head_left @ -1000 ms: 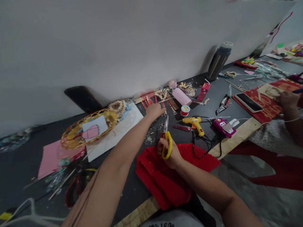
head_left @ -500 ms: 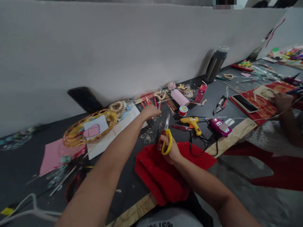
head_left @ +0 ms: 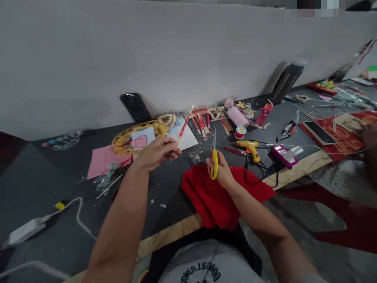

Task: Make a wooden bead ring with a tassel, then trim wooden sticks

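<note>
My left hand [head_left: 160, 152] pinches the lower end of a thin wooden stick with a red-patterned band [head_left: 183, 129], its tip slanting up towards the wall. Yellow-handled scissors [head_left: 215, 163] are in my right hand [head_left: 222, 173], blades pointing up and away; the blades look closed. Below the right hand a red cloth [head_left: 215, 196] is draped over the table edge and my lap. Beyond both hands lie several red-and-white banded sticks [head_left: 202, 125] in a loose bundle, with pale crumbs scattered on the dark table in front of them.
A yellow glue gun [head_left: 249, 149], a purple box-like device [head_left: 284, 156], a thread spool [head_left: 240, 132] and a pink bottle [head_left: 238, 116] lie to the right. A wicker basket [head_left: 118, 135] and pink sheet [head_left: 103, 161] are left. A co-worker's hand [head_left: 369, 135] is far right.
My left hand has drawn back from the bundle of sticks towards the left and now holds one stick. My right hand still holds the scissors. The view has turned left.
</note>
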`<control>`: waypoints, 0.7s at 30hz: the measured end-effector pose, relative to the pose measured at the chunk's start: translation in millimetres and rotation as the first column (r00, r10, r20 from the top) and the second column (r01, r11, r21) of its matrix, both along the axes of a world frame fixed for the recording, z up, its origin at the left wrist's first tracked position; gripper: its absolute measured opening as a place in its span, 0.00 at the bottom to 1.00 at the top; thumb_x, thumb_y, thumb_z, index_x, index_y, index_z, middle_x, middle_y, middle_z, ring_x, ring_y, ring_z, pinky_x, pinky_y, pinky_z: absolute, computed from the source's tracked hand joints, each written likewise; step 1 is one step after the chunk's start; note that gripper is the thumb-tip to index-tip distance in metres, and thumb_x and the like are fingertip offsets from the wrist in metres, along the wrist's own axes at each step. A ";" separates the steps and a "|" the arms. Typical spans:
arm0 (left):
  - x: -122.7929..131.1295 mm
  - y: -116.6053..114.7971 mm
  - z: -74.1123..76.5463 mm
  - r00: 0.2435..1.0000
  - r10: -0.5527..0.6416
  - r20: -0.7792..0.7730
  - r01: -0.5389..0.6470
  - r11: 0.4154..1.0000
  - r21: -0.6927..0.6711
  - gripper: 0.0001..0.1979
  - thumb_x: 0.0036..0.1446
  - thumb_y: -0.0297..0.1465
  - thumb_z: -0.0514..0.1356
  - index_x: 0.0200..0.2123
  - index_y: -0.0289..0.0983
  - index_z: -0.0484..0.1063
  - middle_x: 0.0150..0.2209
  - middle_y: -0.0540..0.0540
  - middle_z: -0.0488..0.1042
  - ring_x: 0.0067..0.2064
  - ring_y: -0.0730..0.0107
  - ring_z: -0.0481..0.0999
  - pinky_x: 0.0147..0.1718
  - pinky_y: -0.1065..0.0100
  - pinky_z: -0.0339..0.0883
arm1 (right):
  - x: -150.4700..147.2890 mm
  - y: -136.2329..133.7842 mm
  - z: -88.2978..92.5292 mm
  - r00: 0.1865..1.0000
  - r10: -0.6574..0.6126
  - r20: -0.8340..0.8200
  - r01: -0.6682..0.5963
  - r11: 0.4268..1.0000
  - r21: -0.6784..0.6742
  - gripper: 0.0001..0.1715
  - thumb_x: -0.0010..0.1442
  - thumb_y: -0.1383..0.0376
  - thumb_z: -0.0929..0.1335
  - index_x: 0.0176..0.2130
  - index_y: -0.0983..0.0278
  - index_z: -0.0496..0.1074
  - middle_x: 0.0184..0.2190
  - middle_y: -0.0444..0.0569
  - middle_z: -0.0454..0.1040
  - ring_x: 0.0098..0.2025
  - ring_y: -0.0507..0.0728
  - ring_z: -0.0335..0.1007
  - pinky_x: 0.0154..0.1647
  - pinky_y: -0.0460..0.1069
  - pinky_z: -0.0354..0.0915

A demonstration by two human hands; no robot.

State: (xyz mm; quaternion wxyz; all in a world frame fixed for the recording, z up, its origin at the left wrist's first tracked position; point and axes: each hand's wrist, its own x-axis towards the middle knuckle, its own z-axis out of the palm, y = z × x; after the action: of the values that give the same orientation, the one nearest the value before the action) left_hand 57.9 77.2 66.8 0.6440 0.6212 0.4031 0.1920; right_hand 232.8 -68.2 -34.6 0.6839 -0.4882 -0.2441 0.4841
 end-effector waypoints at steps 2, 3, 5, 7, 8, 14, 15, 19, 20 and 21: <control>-17.3 -12.6 -1.7 0.997 0.068 0.049 -0.067 0.997 -0.025 0.21 0.40 0.41 0.71 0.32 0.35 0.69 0.26 0.47 0.77 0.24 0.74 0.73 0.26 0.73 0.65 | 9.7 -5.0 4.3 0.948 0.068 0.312 -0.061 0.998 -0.031 0.29 0.51 0.58 0.73 0.50 0.58 0.62 0.29 0.37 0.69 0.26 0.49 0.66 0.29 0.45 0.66; -25.1 -18.4 -3.5 0.992 0.106 0.072 -0.104 0.994 -0.029 0.23 0.39 0.42 0.72 0.34 0.35 0.70 0.27 0.48 0.77 0.25 0.73 0.74 0.26 0.73 0.65 | 14.6 -8.7 7.7 0.864 0.115 0.490 -0.091 0.993 -0.074 0.30 0.52 0.61 0.73 0.52 0.59 0.63 0.33 0.41 0.72 0.32 0.51 0.70 0.35 0.47 0.68; -38.6 -28.9 -9.1 0.980 0.170 0.104 -0.167 0.985 -0.035 0.25 0.39 0.43 0.72 0.37 0.36 0.70 0.28 0.48 0.78 0.27 0.71 0.75 0.28 0.71 0.67 | 21.6 -17.4 16.3 0.576 0.279 0.769 -0.165 0.960 -0.224 0.31 0.53 0.66 0.72 0.55 0.61 0.64 0.44 0.49 0.75 0.42 0.55 0.73 0.45 0.50 0.67; -48.6 -38.2 -17.0 0.974 0.194 0.118 -0.190 0.981 -0.051 0.25 0.39 0.43 0.73 0.35 0.36 0.70 0.30 0.47 0.78 0.30 0.69 0.77 0.30 0.70 0.68 | 22.0 -26.5 25.5 0.249 0.418 0.874 -0.227 0.902 -0.366 0.29 0.55 0.68 0.70 0.56 0.64 0.66 0.49 0.54 0.75 0.48 0.59 0.72 0.50 0.52 0.66; -52.3 -42.3 -21.6 0.974 0.194 0.116 -0.188 0.980 -0.062 0.25 0.38 0.43 0.73 0.34 0.36 0.70 0.30 0.47 0.78 0.31 0.69 0.77 0.30 0.70 0.68 | 19.8 -30.4 30.0 0.120 0.465 0.877 -0.244 0.870 -0.428 0.27 0.56 0.68 0.70 0.55 0.65 0.67 0.49 0.55 0.75 0.49 0.59 0.72 0.50 0.51 0.65; -59.3 -52.0 -47.4 0.975 0.199 0.099 -0.189 0.976 -0.108 0.24 0.36 0.43 0.74 0.32 0.35 0.72 0.29 0.48 0.77 0.30 0.72 0.74 0.28 0.72 0.67 | 5.8 -25.1 51.0 -0.286 0.539 0.792 -0.216 0.769 -0.601 0.15 0.65 0.61 0.65 0.49 0.66 0.73 0.45 0.57 0.76 0.47 0.60 0.73 0.48 0.50 0.64; -59.5 -51.4 -49.3 0.964 0.240 0.118 -0.227 0.967 -0.113 0.24 0.36 0.43 0.74 0.32 0.35 0.72 0.29 0.48 0.76 0.29 0.72 0.74 0.28 0.72 0.66 | 8.0 -17.6 53.3 -0.313 0.538 0.783 -0.189 0.773 -0.606 0.13 0.66 0.62 0.64 0.45 0.65 0.75 0.43 0.57 0.77 0.46 0.60 0.73 0.48 0.50 0.64; -64.0 -50.7 -50.1 0.860 0.445 0.250 -0.432 0.895 -0.108 0.23 0.36 0.41 0.73 0.32 0.36 0.70 0.28 0.50 0.75 0.28 0.75 0.72 0.27 0.73 0.65 | 25.0 24.9 52.3 -0.251 0.487 0.836 -0.039 0.858 -0.512 0.14 0.67 0.67 0.61 0.49 0.66 0.72 0.45 0.56 0.76 0.47 0.58 0.73 0.46 0.48 0.63; -67.1 -52.1 -49.7 0.837 0.474 0.275 -0.464 0.880 -0.104 0.22 0.36 0.40 0.73 0.32 0.36 0.70 0.28 0.51 0.75 0.28 0.75 0.72 0.27 0.74 0.65 | 28.4 35.7 48.9 -0.242 0.481 0.843 -0.030 0.864 -0.502 0.15 0.67 0.66 0.62 0.50 0.65 0.72 0.47 0.55 0.76 0.48 0.57 0.72 0.46 0.48 0.62; -71.3 -54.1 -49.6 0.821 0.493 0.288 -0.486 0.868 -0.101 0.22 0.37 0.40 0.73 0.32 0.36 0.70 0.28 0.51 0.75 0.28 0.75 0.72 0.27 0.74 0.65 | 30.9 45.4 44.3 -0.235 0.478 0.846 -0.026 0.867 -0.498 0.14 0.67 0.65 0.62 0.50 0.64 0.72 0.47 0.54 0.76 0.48 0.57 0.72 0.46 0.47 0.62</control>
State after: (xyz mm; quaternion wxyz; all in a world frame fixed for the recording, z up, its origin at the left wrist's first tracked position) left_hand -13.3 23.1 17.2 0.6344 0.4525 0.4469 0.4394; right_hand 263.7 -22.8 9.7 0.0512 -0.7103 -0.6947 0.1013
